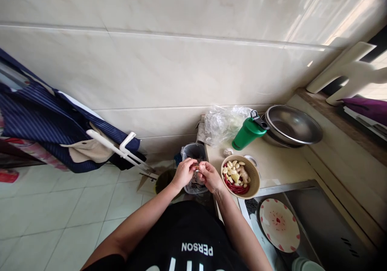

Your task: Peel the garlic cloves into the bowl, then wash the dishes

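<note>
My left hand (185, 171) and my right hand (209, 175) meet above a lined trash bin (193, 152), fingertips pinched together. Between them is something small and brownish, mostly covered by the fingers, whose kind I cannot make out. Just right of my right hand, a beige basket (255, 178) stands on the counter's edge. Inside lie peeled garlic cloves (231, 170), a piece of ginger (243, 174) and dried-looking red chilies (238, 189). A garlic bulb (227, 152) rests behind the basket.
Behind the basket are a green shaker bottle (249, 132), clear plastic bags (223, 122) and stacked metal bowls (293, 124). A patterned plate (279, 224) sits in the sink area at right. Clothes (60, 122) hang on a white rack at left, above the tiled floor.
</note>
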A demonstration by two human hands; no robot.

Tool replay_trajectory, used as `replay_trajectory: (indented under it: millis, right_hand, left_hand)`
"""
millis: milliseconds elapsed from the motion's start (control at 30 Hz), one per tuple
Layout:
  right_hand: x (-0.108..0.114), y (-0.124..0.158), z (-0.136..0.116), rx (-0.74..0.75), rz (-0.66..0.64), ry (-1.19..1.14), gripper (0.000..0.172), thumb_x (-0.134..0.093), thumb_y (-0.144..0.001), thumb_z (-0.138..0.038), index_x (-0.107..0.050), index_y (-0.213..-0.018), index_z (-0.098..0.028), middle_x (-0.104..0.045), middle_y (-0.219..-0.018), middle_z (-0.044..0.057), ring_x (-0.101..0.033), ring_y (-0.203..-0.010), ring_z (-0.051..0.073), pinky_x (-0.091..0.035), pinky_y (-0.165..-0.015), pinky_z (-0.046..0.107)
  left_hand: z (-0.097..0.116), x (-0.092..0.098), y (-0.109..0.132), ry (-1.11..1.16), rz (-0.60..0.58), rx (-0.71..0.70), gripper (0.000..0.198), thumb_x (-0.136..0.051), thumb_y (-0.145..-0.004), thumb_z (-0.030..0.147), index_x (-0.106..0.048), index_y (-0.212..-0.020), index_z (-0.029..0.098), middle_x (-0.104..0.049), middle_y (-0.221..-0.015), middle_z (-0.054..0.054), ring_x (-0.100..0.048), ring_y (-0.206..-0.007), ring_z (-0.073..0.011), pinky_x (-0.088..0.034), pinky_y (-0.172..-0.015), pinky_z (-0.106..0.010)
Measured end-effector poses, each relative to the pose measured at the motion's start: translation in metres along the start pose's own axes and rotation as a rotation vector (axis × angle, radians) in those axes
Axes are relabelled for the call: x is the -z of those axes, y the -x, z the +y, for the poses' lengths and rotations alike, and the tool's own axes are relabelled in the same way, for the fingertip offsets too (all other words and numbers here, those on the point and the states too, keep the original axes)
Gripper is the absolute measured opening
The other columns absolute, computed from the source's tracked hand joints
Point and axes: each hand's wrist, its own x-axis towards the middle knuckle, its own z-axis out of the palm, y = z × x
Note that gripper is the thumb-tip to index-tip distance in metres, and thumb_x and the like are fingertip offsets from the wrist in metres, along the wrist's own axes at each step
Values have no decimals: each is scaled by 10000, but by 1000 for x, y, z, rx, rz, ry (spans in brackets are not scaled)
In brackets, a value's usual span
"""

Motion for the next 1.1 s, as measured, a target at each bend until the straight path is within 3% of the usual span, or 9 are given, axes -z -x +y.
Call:
replay_trajectory:
  millis: [167,333,567,733,933,1100]
  right_hand:
    - [3,-1,-4,45,75,-108,264,-750,-671,-344,-625,-840,-185,-527,-676,-31,-417,-519,41,-300,-422,149]
    - [1,-1,-4,51,122,-123,274,-743,-669,-353,-616,-852,-195,-499,-673,-35,-390,-516,40,-277,-415,150]
    - [-11,0,-5,125,174,8,292,-700,-683,-399,-495,-758,-205,-453,-617,-69,-364,-492,50,-266,-429,164]
    - [-20,3,-3,205,118,275,274,-558,-786,-471,-436,-775,-227,-380,-544,-88,-310,-445,70,-257,-423,195]
    - [-20,2,-6,278,222,563,323,-457,-825,-504,-439,-685,-214,-356,-505,-76,-318,-461,87,-284,-452,219]
    - [-29,-1,3,286,327,527,332,-410,-837,-496,-373,-650,-224,-309,-472,-84,-270,-425,83,-245,-415,216]
  left_hand:
    - [1,-2,-1,2,1,13,215,-388,-866,105,-593,-876,169,-632,-857,-65,-587,-782,-161,-450,-744,-288]
    - [14,4,-1,20,26,55,228,-339,-914,207,-542,-814,173,-587,-751,-37,-543,-683,-142,-417,-661,-255]
    - [40,16,1,116,-113,79,395,-299,-936,331,-470,-615,178,-529,-595,1,-482,-559,-113,-362,-576,-229]
    - [41,13,2,-31,7,58,368,-336,-929,323,-473,-619,180,-529,-603,-13,-484,-564,-122,-351,-579,-239]
    - [42,11,2,-34,75,-40,361,-300,-929,254,-454,-610,184,-521,-614,-21,-483,-573,-125,-352,-582,-239]
    - [43,4,-3,86,143,107,413,-269,-920,274,-417,-544,188,-497,-527,-9,-450,-485,-107,-328,-517,-234]
